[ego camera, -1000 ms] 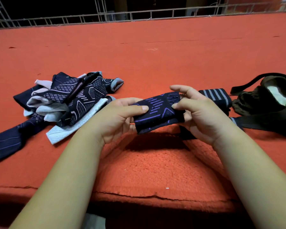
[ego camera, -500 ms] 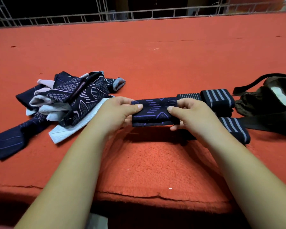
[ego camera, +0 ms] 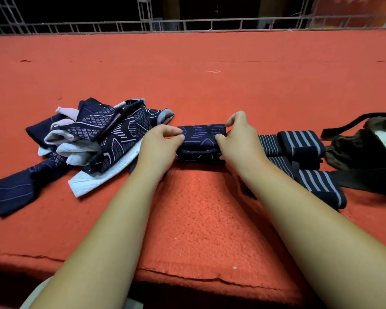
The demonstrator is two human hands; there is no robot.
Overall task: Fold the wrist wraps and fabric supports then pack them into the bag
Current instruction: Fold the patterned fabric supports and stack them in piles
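A folded dark fabric support with purple lines (ego camera: 200, 139) lies on the orange carpet, stacked in several layers. My left hand (ego camera: 159, 148) pinches its left end between thumb and fingers. My right hand (ego camera: 239, 141) pinches its right end, with fingers over the far corner. To the right lie folded black wrist wraps with grey stripes (ego camera: 299, 143), and another striped wrap (ego camera: 319, 186) sits nearer me. The olive-green bag (ego camera: 361, 150) lies at the far right, its mouth open and its strap trailing.
A heap of unfolded dark patterned and white fabric supports (ego camera: 94, 139) lies to the left, one long dark piece (ego camera: 11, 192) reaching toward the left edge. The carpet's front edge (ego camera: 187, 273) runs just before me. A metal railing (ego camera: 187, 23) borders the far side.
The folded support was held up between both hands; it has been lowered and moved away from me onto the carpet, next to the striped wraps. Both hands still pinch its ends.
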